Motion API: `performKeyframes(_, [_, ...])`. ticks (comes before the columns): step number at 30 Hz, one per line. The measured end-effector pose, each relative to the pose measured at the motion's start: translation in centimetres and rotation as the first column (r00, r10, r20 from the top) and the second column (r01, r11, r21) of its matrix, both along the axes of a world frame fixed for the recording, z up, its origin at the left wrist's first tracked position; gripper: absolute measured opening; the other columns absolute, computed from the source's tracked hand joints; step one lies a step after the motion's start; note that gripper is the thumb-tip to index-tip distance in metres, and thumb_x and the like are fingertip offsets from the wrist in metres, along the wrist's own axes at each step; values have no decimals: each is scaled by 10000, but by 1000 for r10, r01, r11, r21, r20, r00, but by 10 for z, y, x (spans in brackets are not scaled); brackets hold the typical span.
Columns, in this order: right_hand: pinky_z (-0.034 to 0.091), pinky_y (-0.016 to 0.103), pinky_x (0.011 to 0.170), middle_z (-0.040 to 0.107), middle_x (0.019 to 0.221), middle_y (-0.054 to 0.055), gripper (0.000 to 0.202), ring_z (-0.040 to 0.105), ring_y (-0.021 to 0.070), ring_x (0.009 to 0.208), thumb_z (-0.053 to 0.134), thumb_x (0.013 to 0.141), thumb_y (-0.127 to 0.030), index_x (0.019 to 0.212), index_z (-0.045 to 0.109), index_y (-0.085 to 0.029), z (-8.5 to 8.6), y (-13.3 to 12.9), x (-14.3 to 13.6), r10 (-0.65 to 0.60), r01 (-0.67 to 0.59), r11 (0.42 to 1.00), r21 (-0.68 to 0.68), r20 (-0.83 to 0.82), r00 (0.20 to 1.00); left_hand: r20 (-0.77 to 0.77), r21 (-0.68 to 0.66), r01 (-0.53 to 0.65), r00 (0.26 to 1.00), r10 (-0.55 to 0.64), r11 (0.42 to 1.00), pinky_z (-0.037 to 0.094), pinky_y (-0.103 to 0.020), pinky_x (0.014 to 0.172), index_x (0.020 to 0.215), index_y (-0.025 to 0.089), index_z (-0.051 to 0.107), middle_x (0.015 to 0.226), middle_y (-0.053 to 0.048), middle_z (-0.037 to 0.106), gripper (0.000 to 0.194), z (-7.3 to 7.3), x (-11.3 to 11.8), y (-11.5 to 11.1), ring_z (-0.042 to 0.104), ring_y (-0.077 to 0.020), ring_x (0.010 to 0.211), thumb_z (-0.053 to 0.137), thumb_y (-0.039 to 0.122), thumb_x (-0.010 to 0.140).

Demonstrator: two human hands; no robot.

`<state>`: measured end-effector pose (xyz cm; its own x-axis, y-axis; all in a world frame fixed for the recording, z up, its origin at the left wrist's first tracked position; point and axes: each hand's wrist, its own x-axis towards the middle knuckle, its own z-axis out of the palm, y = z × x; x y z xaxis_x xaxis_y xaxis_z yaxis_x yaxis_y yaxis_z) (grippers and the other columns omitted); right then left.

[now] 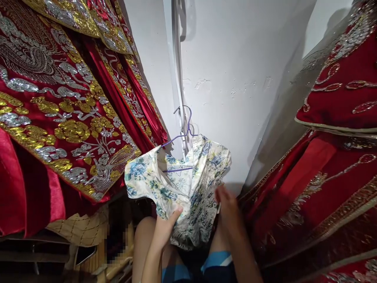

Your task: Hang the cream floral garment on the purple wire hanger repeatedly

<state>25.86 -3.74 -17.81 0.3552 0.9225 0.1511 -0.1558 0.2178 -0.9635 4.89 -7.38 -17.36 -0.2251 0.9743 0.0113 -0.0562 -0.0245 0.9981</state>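
Observation:
A short-sleeved floral blouse (178,192), white with blue, green and yellow flowers, hangs on a thin purple hanger (189,122). It has an open V-shaped neckline. My left hand (167,226) grips the blouse low on its left side, the thumb lying on the front and the fingers hidden behind the cloth. At the right side edge of the blouse is my right hand (226,202), smeared by motion. Whether its fingers pinch the fabric cannot be made out.
Red garments with gold and silver embroidery (73,129) hang at the left, and more red embroidered garments (309,188) at the right. A white strip (176,59) runs down the scuffed wall (229,51). At lower left lies a phone-like dark object (85,254) on wooden slats.

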Motion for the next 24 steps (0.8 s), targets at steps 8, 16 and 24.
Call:
performKeyframes(8, [346, 273, 560, 430, 561, -41, 434, 423, 133, 543, 491, 961, -556, 690, 493, -217, 17, -16, -53, 515, -519, 854, -28, 183, 837, -57, 28, -83, 995, 84, 996, 330, -452, 1179, 1167, 195, 631, 1249, -130, 654, 499, 5, 0, -4, 534, -313, 1322, 784, 415, 746])
performKeyframes(16, [357, 257, 547, 580, 560, -20, 195, 472, 136, 530, 548, 891, -307, 721, 563, -211, 32, -26, -50, 573, -560, 820, -121, 163, 803, -211, 669, -474, 617, 758, 572, 360, -462, 1117, 1334, 212, 433, 1377, -156, 451, 643, -20, 20, -3, 450, -296, 1314, 756, 280, 783])
performKeyframes(24, [367, 244, 531, 541, 497, -48, 133, 488, 116, 480, 598, 805, -254, 690, 577, -192, 15, -28, -63, 620, -617, 782, -87, 14, 784, -407, 426, -97, 868, 286, 900, 460, -313, 724, 885, 228, 520, 819, -23, 548, 24, -44, 43, 0, 557, -212, 793, 530, 236, 865])
